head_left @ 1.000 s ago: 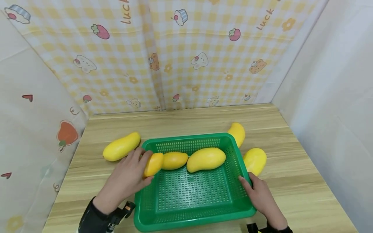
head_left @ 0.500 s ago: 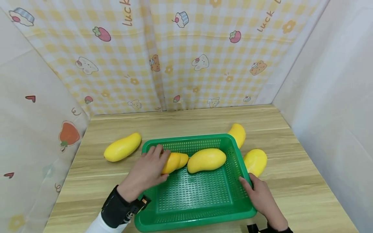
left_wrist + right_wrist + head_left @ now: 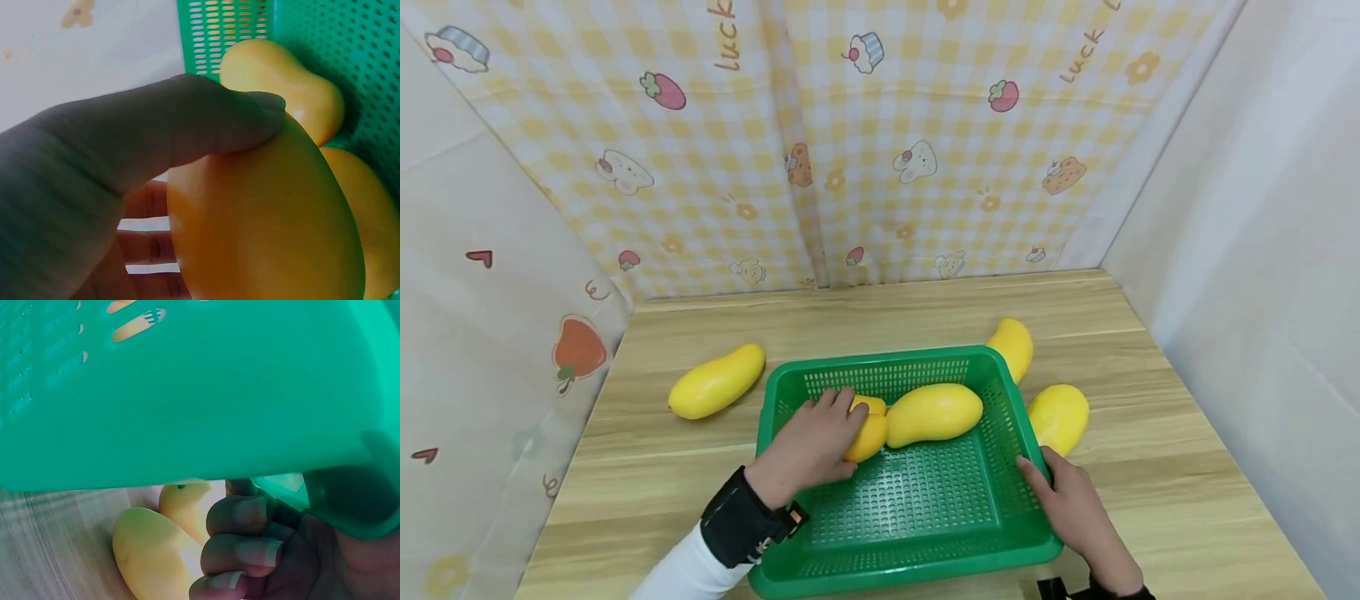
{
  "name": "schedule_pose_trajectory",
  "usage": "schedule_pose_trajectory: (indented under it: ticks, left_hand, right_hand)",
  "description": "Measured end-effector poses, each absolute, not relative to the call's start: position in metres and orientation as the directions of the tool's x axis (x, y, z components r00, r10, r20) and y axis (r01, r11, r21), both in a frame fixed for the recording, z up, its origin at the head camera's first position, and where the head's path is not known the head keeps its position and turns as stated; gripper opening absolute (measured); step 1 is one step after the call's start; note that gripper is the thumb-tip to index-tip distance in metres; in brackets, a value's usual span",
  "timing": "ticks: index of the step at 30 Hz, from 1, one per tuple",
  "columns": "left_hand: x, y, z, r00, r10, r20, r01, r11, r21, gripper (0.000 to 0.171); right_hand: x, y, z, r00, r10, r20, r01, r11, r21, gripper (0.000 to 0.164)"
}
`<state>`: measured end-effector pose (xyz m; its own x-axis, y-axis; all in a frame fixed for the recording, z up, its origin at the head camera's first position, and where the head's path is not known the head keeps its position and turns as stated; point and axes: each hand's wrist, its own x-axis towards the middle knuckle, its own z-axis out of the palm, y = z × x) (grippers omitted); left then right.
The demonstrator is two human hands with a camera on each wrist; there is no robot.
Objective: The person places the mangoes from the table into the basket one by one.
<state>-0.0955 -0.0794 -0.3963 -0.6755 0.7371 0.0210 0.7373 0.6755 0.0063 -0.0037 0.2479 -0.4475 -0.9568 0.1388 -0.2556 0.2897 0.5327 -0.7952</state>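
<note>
A yellow mango (image 3: 868, 439) is in the grip of my left hand (image 3: 812, 444), low inside the green plastic basket (image 3: 910, 504). In the left wrist view the thumb lies across this mango (image 3: 269, 231) and the fingers wrap its far side. Partly hidden behind it is a second mango (image 3: 868, 403), and a third, larger mango (image 3: 936, 412) lies to their right in the basket. My right hand (image 3: 1071, 504) holds the basket's right rim, thumb inside; the right wrist view shows its curled fingers (image 3: 240, 550) below the green wall (image 3: 187, 412).
One mango (image 3: 717, 382) lies on the wooden table (image 3: 647, 500) left of the basket. Beyond the basket's right side are two more, a far mango (image 3: 1012, 348) and a nearer mango (image 3: 1059, 417). A patterned cloth (image 3: 865, 125) hangs at the back.
My left hand has carried its mango rightward from over the basket's left side to beside the other mangoes, overlapping the second one. The right hand stays on the rim.
</note>
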Motion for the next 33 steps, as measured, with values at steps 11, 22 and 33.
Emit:
schedule_pose_trajectory:
  ticks: [11, 22, 33]
  left_hand:
    - [-0.099, -0.073, -0.412, -0.678, 0.734, -0.03, 0.735, 0.678, 0.004, 0.06]
    - [-0.097, -0.069, -0.426, -0.676, 0.734, -0.057, 0.736, 0.677, -0.01, 0.058]
    - [-0.093, -0.068, -0.431, -0.686, 0.726, -0.057, 0.727, 0.686, -0.01, 0.059]
  right_hand:
    - [-0.005, 0.247, -0.446, -0.957, 0.141, -0.254, 0.29, 0.543, -0.788, 0.041]
    - [-0.003, 0.249, -0.448, -0.954, 0.141, -0.266, 0.299, 0.539, -0.788, 0.042]
    - [-0.004, 0.249, -0.45, -0.957, 0.131, -0.257, 0.287, 0.525, -0.801, 0.042]
